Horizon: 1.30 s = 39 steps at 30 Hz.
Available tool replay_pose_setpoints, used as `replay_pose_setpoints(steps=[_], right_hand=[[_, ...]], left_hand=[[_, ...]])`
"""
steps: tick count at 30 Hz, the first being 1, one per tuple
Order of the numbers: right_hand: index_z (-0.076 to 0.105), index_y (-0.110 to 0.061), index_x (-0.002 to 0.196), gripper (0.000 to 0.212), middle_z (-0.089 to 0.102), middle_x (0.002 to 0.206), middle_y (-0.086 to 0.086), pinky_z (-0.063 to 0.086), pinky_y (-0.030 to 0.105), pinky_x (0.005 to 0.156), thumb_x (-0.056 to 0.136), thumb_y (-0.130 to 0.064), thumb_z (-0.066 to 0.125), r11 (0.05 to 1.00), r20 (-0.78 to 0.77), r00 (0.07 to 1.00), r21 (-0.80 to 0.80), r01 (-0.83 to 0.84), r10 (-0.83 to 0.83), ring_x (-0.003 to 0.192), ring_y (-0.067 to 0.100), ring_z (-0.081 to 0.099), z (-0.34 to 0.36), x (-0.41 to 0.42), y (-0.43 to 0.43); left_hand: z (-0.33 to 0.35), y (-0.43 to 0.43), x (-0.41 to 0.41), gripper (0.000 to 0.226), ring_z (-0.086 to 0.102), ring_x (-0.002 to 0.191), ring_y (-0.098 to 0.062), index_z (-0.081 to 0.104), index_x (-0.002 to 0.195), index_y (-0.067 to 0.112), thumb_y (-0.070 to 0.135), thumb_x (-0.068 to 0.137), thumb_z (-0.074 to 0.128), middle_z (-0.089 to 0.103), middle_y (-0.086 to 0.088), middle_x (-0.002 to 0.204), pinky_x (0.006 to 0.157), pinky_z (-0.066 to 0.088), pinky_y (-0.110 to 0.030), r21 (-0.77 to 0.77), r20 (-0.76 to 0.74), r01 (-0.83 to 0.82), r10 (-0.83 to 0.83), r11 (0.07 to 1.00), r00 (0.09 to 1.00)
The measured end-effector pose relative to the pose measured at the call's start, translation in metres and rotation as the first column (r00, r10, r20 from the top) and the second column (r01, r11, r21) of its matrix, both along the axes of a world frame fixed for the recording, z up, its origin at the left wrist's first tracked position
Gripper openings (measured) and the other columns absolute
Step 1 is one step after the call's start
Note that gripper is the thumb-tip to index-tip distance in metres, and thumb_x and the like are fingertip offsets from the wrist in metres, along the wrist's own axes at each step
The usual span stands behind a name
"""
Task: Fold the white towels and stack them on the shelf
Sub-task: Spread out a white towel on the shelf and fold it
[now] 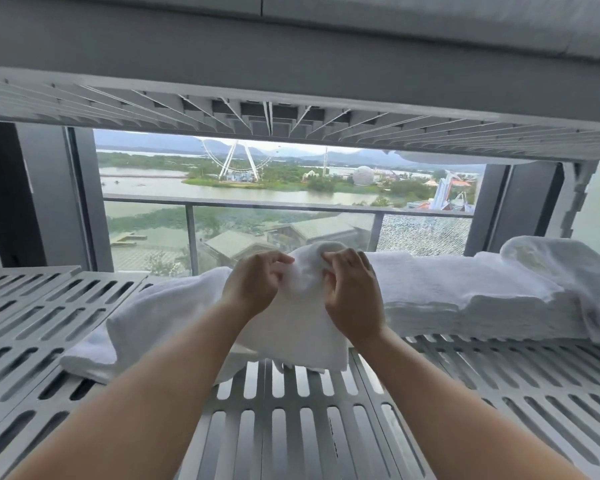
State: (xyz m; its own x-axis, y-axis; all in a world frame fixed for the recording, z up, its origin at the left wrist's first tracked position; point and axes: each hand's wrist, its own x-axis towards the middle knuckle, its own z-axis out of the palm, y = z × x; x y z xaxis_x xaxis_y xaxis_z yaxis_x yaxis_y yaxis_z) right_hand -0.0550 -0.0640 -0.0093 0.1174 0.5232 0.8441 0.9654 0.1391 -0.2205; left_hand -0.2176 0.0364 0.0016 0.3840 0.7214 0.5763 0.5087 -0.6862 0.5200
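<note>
The left hand (253,285) and the right hand (352,296) each pinched the raised top edge of the white towel (302,327), just left of the folded stack (465,296). Such small pinches could slip, I think, and then the fold would open. A swinging corner could also disturb the stack.
</note>
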Motion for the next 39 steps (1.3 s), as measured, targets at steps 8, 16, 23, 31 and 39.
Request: replay_pose_setpoints(steps=[8, 16, 23, 31, 39], right_hand=[[0.066, -0.008, 0.106, 0.026, 0.061, 0.104, 0.006, 0.047, 0.036, 0.09, 0.086, -0.008, 0.048, 0.975, 0.007, 0.999, 0.22, -0.033, 0.032, 0.101, 0.027, 0.056, 0.026, -0.007, -0.023], [0.064, -0.014, 0.116, 0.03, 0.065, 0.111, 0.008, 0.045, 0.038, 0.09, 0.091, -0.005, 0.051, 0.955, -0.091, 0.958, -0.149, 0.257, -0.272, 0.105, 0.029, 0.057, -0.014, 0.032, -0.028], [0.067, -0.017, 0.102, 0.014, 0.07, 0.098, 0.004, 0.044, 0.036, 0.088, 0.092, -0.02, 0.058, 0.929, -0.17, 0.921, -0.186, 0.319, -0.35, 0.096, 0.025, 0.061, -0.026, 0.059, -0.036], [0.067, -0.015, 0.087, 0.013, 0.068, 0.082, 0.003, 0.046, 0.034, 0.083, 0.092, -0.022, 0.057, 0.952, -0.184, 0.936, -0.107, 0.285, -0.301, 0.083, 0.021, 0.06, -0.016, 0.113, -0.057], [0.068, -0.007, 0.084, 0.011, 0.066, 0.077, 0.007, 0.04, 0.025, 0.068, 0.09, -0.009, 0.058, 0.956, -0.206, 0.935, -0.121, 0.269, -0.289, 0.078, 0.021, 0.059, -0.018, 0.262, -0.112]], left_hand=[[0.023, -0.015, 0.017, 0.032, 0.066, 0.091, -0.01, 0.076, 0.098, 0.034, 0.01, 0.086, 0.06, 0.074, 0.014, 0.095, 0.075, 0.044, -0.018, 0.024, 0.167, 0.122, -0.124, 0.992, 0.978], [-0.021, -0.013, 0.035, 0.045, 0.057, 0.127, -0.021, 0.065, 0.132, 0.026, 0.013, 0.089, 0.064, 0.063, 0.0, 0.138, 0.108, 0.042, -0.032, -0.177, -0.261, 0.062, -0.107, 0.982, 0.959], [-0.007, -0.023, 0.04, 0.016, 0.066, 0.107, -0.024, 0.077, 0.102, 0.029, 0.031, 0.093, 0.064, 0.074, -0.003, 0.113, 0.094, 0.051, -0.035, -0.068, -0.158, 0.016, -0.026, 0.998, 0.987], [0.015, -0.068, 0.115, 0.014, 0.07, 0.088, -0.017, 0.076, 0.095, 0.024, 0.029, 0.094, 0.064, 0.071, 0.001, 0.108, 0.083, 0.056, -0.037, 0.101, -0.093, 0.079, -0.07, 0.992, 0.993], [0.016, -0.113, 0.258, 0.013, 0.064, 0.09, -0.01, 0.072, 0.101, 0.032, 0.034, 0.095, 0.061, 0.069, 0.01, 0.106, 0.076, 0.054, -0.031, 0.183, -0.113, 0.133, -0.114, 0.974, 0.987]])
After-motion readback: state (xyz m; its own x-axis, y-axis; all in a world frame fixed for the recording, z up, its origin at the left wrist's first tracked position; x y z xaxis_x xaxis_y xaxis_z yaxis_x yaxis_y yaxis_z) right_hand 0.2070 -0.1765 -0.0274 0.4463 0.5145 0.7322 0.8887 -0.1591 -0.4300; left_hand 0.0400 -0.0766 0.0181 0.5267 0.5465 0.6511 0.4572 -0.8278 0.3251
